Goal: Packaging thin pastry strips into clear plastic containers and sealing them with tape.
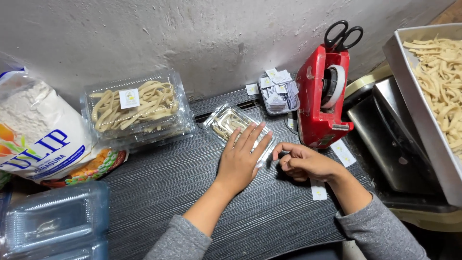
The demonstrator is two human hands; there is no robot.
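My left hand (242, 158) lies flat, fingers spread, on the lid of a small clear plastic box (225, 120) holding pale dough strips. My right hand (301, 162) rests on the dark table just right of that box, fingers curled at its corner; whether it pinches anything cannot be made out. A red tape dispenser (321, 96) stands right behind my right hand, with black-handled scissors (342, 33) stuck in its top.
A larger closed box of strips (137, 107) with a small label sits at the back left. Flour bag (41, 132) at left, empty clear boxes (53, 224) bottom left. A small tray of paper labels (279, 91), loose labels (342, 153), a metal tray of strips (440, 82) at right.
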